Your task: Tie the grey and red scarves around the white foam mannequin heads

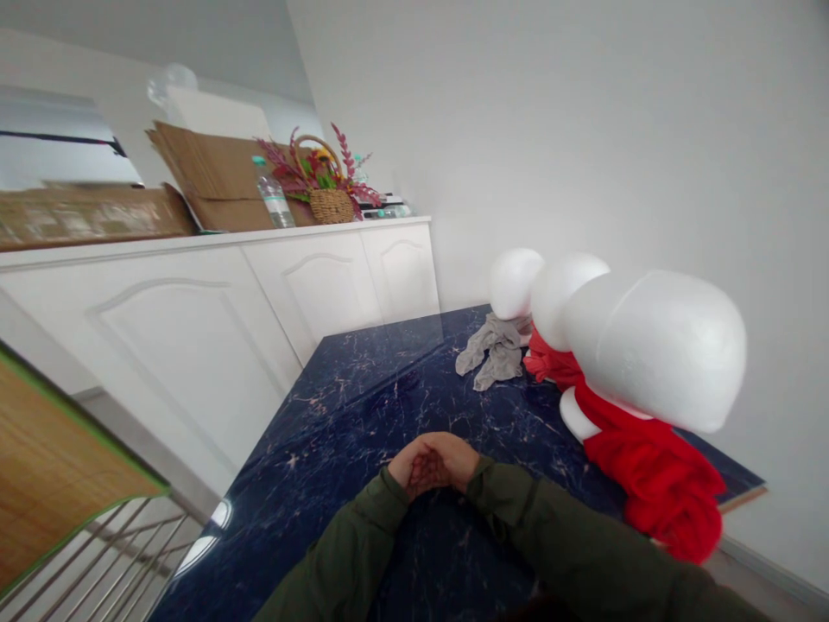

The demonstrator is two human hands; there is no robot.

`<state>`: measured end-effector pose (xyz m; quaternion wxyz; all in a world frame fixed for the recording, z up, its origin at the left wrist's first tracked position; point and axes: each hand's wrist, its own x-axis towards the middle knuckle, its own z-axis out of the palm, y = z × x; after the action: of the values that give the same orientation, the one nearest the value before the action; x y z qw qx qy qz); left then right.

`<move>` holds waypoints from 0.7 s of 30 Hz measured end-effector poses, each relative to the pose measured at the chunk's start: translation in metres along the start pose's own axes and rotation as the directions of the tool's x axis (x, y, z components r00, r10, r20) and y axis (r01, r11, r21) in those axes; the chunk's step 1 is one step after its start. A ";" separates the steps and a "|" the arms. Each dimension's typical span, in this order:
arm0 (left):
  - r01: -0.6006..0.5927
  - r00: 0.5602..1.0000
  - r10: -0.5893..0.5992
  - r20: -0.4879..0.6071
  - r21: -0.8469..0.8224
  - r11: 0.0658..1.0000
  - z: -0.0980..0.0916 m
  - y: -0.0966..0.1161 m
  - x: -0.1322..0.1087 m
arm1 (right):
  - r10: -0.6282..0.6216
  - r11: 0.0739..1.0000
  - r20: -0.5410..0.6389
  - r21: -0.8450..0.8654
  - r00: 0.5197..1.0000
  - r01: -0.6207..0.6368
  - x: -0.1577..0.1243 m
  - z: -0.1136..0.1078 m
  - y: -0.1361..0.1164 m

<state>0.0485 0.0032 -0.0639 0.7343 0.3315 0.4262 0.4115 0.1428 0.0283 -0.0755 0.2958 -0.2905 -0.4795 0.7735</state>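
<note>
My left hand [407, 462] and my right hand [458, 458] rest together at the near part of the dark blue marbled table [363, 380]. Their fingers are curled and folded over each other, and I see nothing held in them. Both forearms wear dark green sleeves. To the right stand several white mannequin heads, the nearest and largest white head [667, 337] leaning over a bright red cloth [667, 475]. Farther back, a grey cloth [496, 350] lies crumpled beside the farthest white head [514, 281]. Neither hand touches the cloths or heads.
A white cabinet [174, 345] runs along the left, carrying cardboard [220, 173], a water bottle [275, 199] and a wicker flower basket [332, 206]. A metal rack [123, 553] with a yellow-brown, green-edged panel [58, 466] stands at the lower left. A wall borders the right.
</note>
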 end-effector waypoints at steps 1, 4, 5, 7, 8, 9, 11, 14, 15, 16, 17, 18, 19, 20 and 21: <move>-0.028 0.999 0.027 0.034 0.015 0.999 0.000 0.000 0.001 | -0.017 0.998 -0.077 -0.058 0.997 0.013 -0.010 0.001 -0.001; -0.072 0.991 0.063 0.121 0.070 0.995 -0.003 -0.002 0.003 | -0.172 0.950 -0.228 -0.295 0.958 0.100 -0.065 -0.002 -0.001; -0.081 0.989 0.067 0.132 0.101 0.992 -0.004 -0.003 0.003 | -0.294 0.901 -0.244 -0.393 0.924 0.182 -0.091 -0.005 0.000; -0.143 0.984 0.117 0.138 0.199 0.970 -0.004 -0.005 0.002 | -0.503 0.796 -0.348 -0.543 0.791 0.268 -0.150 -0.018 0.004; -0.214 0.973 0.181 0.144 0.267 0.939 -0.004 -0.006 0.002 | -0.590 0.759 -0.449 -0.592 0.671 0.271 -0.179 -0.027 0.007; -0.304 0.951 0.261 0.164 0.350 0.886 -0.002 -0.008 0.001 | -0.674 0.707 -0.513 -0.657 0.531 0.262 -0.206 -0.040 0.008; -0.484 0.873 0.424 0.242 0.534 0.693 0.003 -0.011 0.001 | -0.782 0.622 -0.610 -0.752 0.129 0.218 -0.251 -0.074 0.009; -0.587 0.749 0.557 0.358 0.748 0.308 0.022 -0.020 0.004 | -0.744 0.652 -0.641 -0.758 -0.189 0.003 -0.285 -0.140 -0.002; -0.586 0.720 0.573 0.391 0.785 0.200 0.032 -0.024 0.006 | -0.737 0.668 -0.643 -0.740 -0.210 -0.078 -0.289 -0.162 -0.007; -0.585 0.694 0.579 0.427 0.804 0.108 0.044 -0.029 0.008 | -0.726 0.684 -0.655 -0.718 -0.209 -0.129 -0.290 -0.183 -0.013; -0.587 0.673 0.575 0.466 0.809 0.032 0.059 -0.036 0.010 | -0.712 0.701 -0.670 -0.693 -0.212 -0.167 -0.288 -0.201 -0.019; -0.587 0.657 0.564 0.500 0.809 -0.033 0.075 -0.043 0.012 | -0.693 0.721 -0.693 -0.664 -0.199 -0.197 -0.285 -0.216 -0.024; -0.587 0.647 0.549 0.530 0.805 -0.085 0.092 -0.052 0.014 | -0.672 0.739 -0.719 -0.636 -0.175 -0.222 -0.281 -0.228 -0.028; -0.571 0.644 0.543 0.539 0.811 -0.128 0.110 -0.061 0.017 | -0.659 0.746 -0.738 -0.619 -0.141 -0.247 -0.275 -0.237 -0.030; -0.546 0.643 0.551 0.533 0.822 -0.158 0.129 -0.071 0.021 | -0.663 0.735 -0.743 -0.622 -0.096 -0.270 -0.270 -0.244 -0.031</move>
<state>0.1932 -0.0274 -0.0771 0.0922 0.8591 0.3979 0.3083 0.5041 -0.0200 -0.0926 0.5553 -0.7448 -0.3677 0.0421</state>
